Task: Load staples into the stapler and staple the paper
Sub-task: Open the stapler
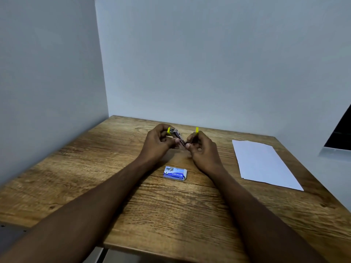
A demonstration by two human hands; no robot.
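A small stapler (177, 135) with yellow ends is held open above the wooden table (114, 168), its two halves spread in a V. My left hand (159, 144) grips the metal half with the yellow tip at its upper left. My right hand (201, 147) grips the other half, whose yellow end pokes up above the fingers. A blue box of staples (175, 173) lies on the table just in front of both hands. A few white paper sheets (264, 164) lie flat to the right.
The table stands in a corner, with pale walls to the left and behind. A dark panel with a pale frame (340, 137) juts in at the right edge. The table's near edge runs across the bottom.
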